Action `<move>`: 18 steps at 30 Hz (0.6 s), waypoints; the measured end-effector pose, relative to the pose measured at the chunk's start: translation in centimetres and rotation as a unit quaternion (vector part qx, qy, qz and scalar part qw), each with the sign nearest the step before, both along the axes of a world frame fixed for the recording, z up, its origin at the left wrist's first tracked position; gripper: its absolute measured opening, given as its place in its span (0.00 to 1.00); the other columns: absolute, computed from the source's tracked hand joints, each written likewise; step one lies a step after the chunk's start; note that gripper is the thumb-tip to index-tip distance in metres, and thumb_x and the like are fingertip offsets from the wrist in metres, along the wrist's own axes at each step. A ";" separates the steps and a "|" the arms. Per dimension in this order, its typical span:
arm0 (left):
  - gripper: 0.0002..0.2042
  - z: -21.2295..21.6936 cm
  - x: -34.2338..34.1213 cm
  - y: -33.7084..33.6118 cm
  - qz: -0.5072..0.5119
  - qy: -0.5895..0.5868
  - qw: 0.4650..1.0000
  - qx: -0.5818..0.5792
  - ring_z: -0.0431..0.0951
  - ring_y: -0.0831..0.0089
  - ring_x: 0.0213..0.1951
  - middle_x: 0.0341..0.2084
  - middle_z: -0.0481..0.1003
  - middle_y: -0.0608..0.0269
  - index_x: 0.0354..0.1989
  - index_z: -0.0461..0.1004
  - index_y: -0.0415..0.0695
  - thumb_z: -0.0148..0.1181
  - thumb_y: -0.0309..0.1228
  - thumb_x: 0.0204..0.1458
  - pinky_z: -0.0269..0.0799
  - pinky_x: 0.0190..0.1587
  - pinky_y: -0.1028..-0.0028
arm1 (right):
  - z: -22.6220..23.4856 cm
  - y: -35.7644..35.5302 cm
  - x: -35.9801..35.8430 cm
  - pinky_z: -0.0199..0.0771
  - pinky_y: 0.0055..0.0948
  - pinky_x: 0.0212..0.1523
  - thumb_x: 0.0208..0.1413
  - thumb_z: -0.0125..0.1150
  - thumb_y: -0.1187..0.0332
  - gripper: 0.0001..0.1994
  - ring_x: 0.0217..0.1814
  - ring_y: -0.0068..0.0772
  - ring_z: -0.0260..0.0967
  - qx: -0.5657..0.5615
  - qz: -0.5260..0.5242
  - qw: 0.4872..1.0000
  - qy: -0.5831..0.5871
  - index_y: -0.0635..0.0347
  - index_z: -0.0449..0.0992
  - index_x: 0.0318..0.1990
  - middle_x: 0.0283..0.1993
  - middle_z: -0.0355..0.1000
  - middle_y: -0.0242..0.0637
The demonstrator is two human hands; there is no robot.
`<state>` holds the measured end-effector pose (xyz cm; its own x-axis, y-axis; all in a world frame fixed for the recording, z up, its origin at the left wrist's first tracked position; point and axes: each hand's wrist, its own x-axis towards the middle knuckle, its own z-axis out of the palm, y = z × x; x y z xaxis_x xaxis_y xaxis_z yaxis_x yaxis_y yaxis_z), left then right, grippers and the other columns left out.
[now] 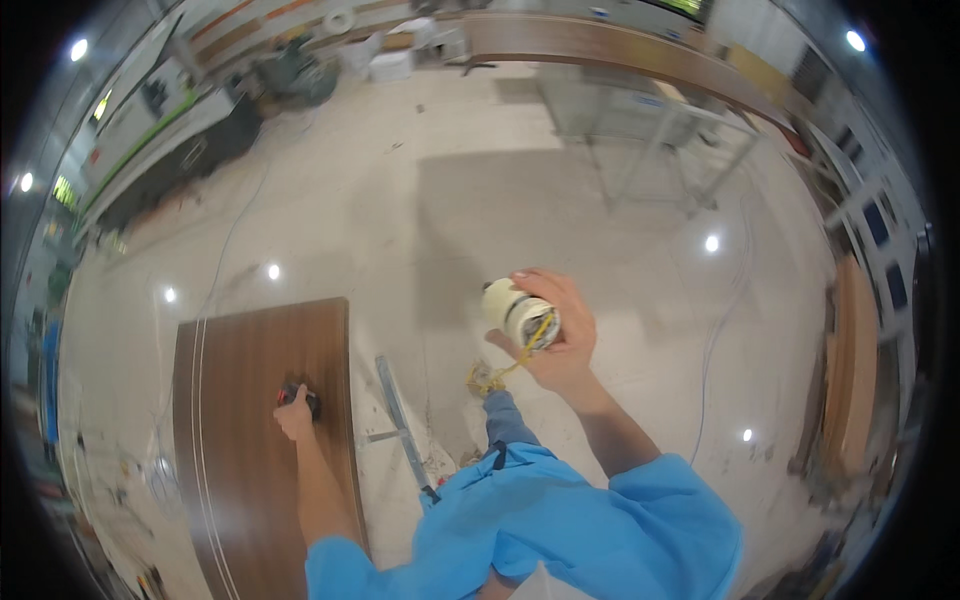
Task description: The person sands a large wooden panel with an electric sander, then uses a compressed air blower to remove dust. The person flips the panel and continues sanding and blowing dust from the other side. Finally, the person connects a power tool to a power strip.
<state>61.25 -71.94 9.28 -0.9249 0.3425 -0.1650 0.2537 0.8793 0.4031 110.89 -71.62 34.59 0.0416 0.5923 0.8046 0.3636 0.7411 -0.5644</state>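
My right hand (562, 330) is raised in front of me, its fingers wrapped round a cream cylinder (508, 304) with a dark band. A yellow cord (539, 338) trails from its lower end toward my foot; whether it touches the foot I cannot tell. To the left, my left hand (293, 414) is closed on a small black object with red on it (309, 399), too blurred to name. This object is over a brown wood-grain panel (262, 350), and my fingers partly hide it. Two thin pale lines run along the panel's length.
Beside the panel's right edge is a grey metal bar frame (392, 405). A thin cable (232, 220) crosses the floor at left. Ahead stands a long brown board (600, 45) over a metal-legged stand (690, 150). Brown boards (848, 370) lie at right, machinery (160, 160) at far left.
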 end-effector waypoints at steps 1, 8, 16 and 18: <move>0.54 -0.7 0.2 1.4 0.030 0.008 0.999 -0.011 0.79 0.46 0.58 0.54 0.78 0.42 0.59 0.67 0.31 0.78 0.66 0.33 0.76 0.59 0.52 | -0.7 2.5 -1.6 0.80 0.34 0.54 0.40 0.86 0.71 0.32 0.54 0.41 0.77 -0.032 0.048 0.998 0.004 0.66 0.78 0.56 0.55 0.76 0.49; 0.44 1.1 2.0 3.5 0.091 0.082 0.992 0.028 0.81 0.52 0.54 0.48 0.80 0.45 0.53 0.75 0.32 0.70 0.67 0.47 0.77 0.56 0.58 | -4.1 13.7 -12.0 0.84 0.33 0.44 0.42 0.84 0.73 0.29 0.47 0.42 0.80 -0.031 0.246 0.969 -0.016 0.64 0.80 0.55 0.53 0.77 0.48; 0.35 14.0 17.4 -5.9 0.077 -0.520 0.681 0.509 0.77 0.64 0.57 0.53 0.78 0.56 0.60 0.73 0.38 0.46 0.62 0.68 0.70 0.60 0.58 | -7.6 13.5 -22.1 0.81 0.33 0.40 0.47 0.69 0.73 0.22 0.42 0.40 0.79 -0.007 0.496 0.842 -0.212 0.56 0.80 0.53 0.55 0.76 0.41; 0.35 15.5 18.4 -6.8 0.147 -0.557 0.603 0.551 0.75 0.67 0.60 0.56 0.77 0.59 0.62 0.72 0.40 0.41 0.63 0.69 0.71 0.60 0.58 | -9.0 11.8 -23.8 0.80 0.33 0.42 0.48 0.68 0.71 0.22 0.44 0.38 0.77 -0.002 0.552 0.809 -0.201 0.55 0.79 0.54 0.57 0.75 0.40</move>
